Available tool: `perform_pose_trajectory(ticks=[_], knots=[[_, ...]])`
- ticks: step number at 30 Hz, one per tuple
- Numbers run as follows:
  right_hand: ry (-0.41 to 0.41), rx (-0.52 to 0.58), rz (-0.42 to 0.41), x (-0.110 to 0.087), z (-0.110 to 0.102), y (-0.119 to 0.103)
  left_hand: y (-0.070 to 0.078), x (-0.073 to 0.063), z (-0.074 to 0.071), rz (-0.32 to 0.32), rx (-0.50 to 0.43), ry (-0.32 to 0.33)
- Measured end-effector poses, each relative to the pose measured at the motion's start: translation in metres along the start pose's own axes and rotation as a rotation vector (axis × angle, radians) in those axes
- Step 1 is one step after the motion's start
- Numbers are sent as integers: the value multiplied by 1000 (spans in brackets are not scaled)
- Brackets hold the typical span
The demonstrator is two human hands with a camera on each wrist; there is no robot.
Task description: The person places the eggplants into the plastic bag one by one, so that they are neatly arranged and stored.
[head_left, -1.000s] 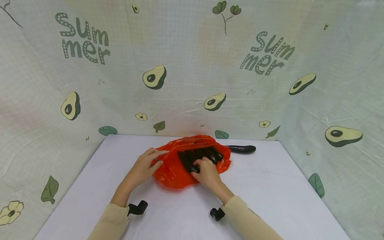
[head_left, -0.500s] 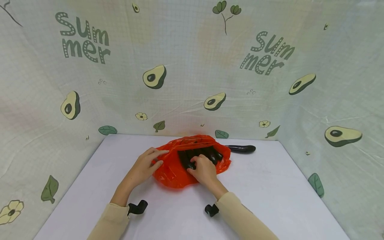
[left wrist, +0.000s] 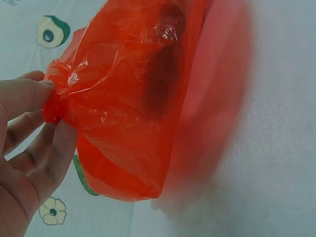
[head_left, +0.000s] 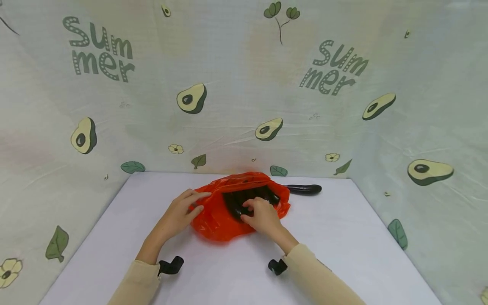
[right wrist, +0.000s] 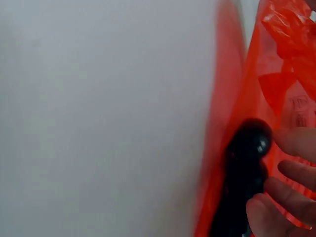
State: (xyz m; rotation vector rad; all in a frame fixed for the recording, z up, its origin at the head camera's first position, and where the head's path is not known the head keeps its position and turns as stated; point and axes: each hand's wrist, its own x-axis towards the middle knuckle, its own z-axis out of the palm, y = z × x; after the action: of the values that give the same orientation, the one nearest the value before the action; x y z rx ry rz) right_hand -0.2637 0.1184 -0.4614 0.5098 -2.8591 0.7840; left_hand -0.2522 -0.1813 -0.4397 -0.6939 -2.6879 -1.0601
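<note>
Evidently the orange plastic bag (head_left: 225, 216) is being kept open on the white table (head_left: 343, 237): its left rim is pinched between thumb and fingers of the left hand (head_left: 181, 212), so the mouth cannot slump shut while the other hand works inside. The right hand (head_left: 263, 216) is laid over the dark eggplants (head_left: 248, 197) in the bag, fingers curled onto the nearest one, apparently to seat it among the others. One more eggplant (head_left: 305, 189) is left on the table just behind the bag's right edge, close to the avocado-print cloth (head_left: 244, 84) hung round the table.

From the head view the whole layout is given, but the grips are small. In the left wrist view the gathered, crumpled plastic (left wrist: 123, 98) is shown squeezed at the fingertips (left wrist: 34, 96), with a dark shape seen through the film. In the right wrist view the glossy rounded end of an eggplant (right wrist: 249, 143) is shown against the bag wall, with fingertips (right wrist: 291, 173) bent round it; the outer eggplant is missed by both wrist cameras.
</note>
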Motion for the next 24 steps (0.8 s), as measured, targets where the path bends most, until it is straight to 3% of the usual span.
perform_pose_trajectory(ticks=[8, 14, 24], knots=[[-26, 25, -32, -11, -48, 29, -2, 0, -1, -17, -3, -16], [29, -2, -101, -15, -88, 63, -3, 0, -2, -21, -11, -24], [70, -62, -18, -17, -131, 138, -4, -2, -1, -39, -16, -35]])
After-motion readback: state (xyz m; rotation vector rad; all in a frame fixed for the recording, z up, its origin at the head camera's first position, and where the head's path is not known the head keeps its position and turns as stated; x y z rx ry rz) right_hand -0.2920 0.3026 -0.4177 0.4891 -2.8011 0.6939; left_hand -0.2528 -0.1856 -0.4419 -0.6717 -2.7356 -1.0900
